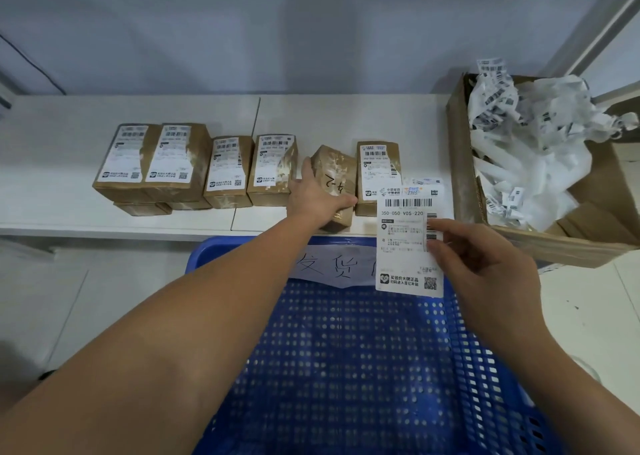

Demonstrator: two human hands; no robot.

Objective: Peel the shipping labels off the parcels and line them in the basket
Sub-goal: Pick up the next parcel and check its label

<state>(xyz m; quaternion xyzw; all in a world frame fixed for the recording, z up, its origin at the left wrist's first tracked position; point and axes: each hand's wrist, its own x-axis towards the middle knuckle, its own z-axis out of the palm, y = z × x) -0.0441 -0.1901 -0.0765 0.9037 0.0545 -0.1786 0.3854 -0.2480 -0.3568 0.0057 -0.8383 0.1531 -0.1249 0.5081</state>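
The right hand (485, 264) pinches a peeled shipping label (408, 243) by its right edge, fingers (440, 246) curled onto the paper, and holds it upright over the far right corner of the blue basket (346, 368). The left hand (318, 198) grips the bare parcel (334, 184) at the front edge of the tabletop (69, 163), thumb on one side, fingers wrapped over the other. To finish well, I judge the label should go to the waste without folding onto itself, and the stripped parcel should be set flat in the basket against a wall to start a straight row. Five labelled parcels (152, 160) wait along the white tabletop; a cardboard box (460, 163) of crumpled labels sits at its right end. Behind is a plain pale wall (242, 31).
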